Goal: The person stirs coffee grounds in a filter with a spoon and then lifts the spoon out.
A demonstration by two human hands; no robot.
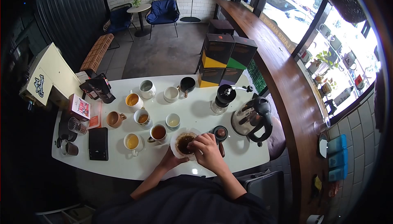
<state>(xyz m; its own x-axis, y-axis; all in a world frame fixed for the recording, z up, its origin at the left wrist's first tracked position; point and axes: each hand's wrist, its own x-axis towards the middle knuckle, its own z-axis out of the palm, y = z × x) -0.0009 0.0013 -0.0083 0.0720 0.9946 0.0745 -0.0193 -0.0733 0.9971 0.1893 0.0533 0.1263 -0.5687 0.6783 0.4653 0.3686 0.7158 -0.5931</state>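
- White dripper (192,130) is held at the front edge of the table (118,166), close to the torso; dark wet grounds (184,144) are contained in it.
- Left hand (172,159): grip is closed on the dripper's lower left side.
- Right hand (207,151): fingers are bunched over the dripper's right side; whether anything is pinched in the grip cannot be told.
- Cup of brown liquid (158,140) is placed just left of the dripper.
- Kettle (245,119) and hand grinder (224,97) are set farther right.
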